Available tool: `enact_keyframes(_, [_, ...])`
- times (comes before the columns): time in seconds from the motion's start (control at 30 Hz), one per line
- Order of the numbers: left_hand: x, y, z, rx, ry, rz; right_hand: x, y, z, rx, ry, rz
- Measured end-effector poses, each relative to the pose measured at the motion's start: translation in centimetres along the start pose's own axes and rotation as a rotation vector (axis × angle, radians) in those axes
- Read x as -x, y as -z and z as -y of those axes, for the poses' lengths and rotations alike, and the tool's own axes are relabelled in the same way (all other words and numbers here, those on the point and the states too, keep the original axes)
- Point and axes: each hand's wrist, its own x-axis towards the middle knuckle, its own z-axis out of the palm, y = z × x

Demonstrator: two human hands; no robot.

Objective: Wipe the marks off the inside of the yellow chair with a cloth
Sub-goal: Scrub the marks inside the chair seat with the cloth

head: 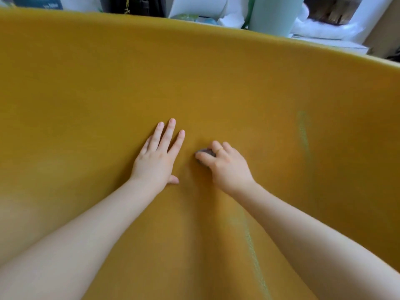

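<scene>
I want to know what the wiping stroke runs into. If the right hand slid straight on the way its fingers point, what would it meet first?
Probably nothing but bare mustard-yellow fabric chair. The right hand, gripping a small grey cloth, points up-left, passing the flat left hand; both pale greenish streaks lie off that line.

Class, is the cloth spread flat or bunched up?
Bunched up: only a small grey wad of cloth shows beneath the right hand's curled fingers.

No text can be read; a dark blue box [37, 2] at eleven o'clock, beyond the chair's rim, carries pale lettering too blurred to make out.
</scene>
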Motion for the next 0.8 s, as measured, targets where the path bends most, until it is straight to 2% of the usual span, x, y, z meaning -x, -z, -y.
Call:
enact_keyframes(0.17, [0.0, -0.8, 0.3, -0.013, -0.03, 0.014, -4.4, 3.1, -7.0, 0.182, -0.366, -0.398])
enact_keyframes(0.23, [0.0, -1.1, 0.4, 0.007, -0.035, -0.012, -5.1, 1.9, -6.1, 0.164, -0.508, -0.521])
enact_keyframes(0.3, [-0.1, -1.3, 0.5, 0.022, -0.03, -0.027, -4.6, -0.1, -3.6, 0.081, -0.558, -0.559])
enact_keyframes(0.33, [-0.2, -1.4, 0.5, 0.019, -0.025, -0.029, -3.7, -1.1, -1.9, 0.018, -0.532, -0.512])
enact_keyframes(0.43, [0.0, -1.3, 0.4, 0.016, -0.034, -0.026, 1.3, -2.7, 3.5, -0.16, -0.333, -0.211])
enact_keyframes(0.6, [0.8, 0.3, 0.8, 0.068, -0.055, 0.023, 7.8, -1.2, 10.8, -0.347, -0.33, 0.172])
enact_keyframes(0.73, [5.8, 0.8, 2.8, 0.213, 0.005, 0.208, 7.6, 1.2, 9.1, -0.349, -0.002, 0.393])
enact_keyframes(0.8, [9.4, 0.4, 3.8, 0.201, 0.032, 0.331, 5.2, 1.6, 6.4, -0.221, -0.053, 0.456])
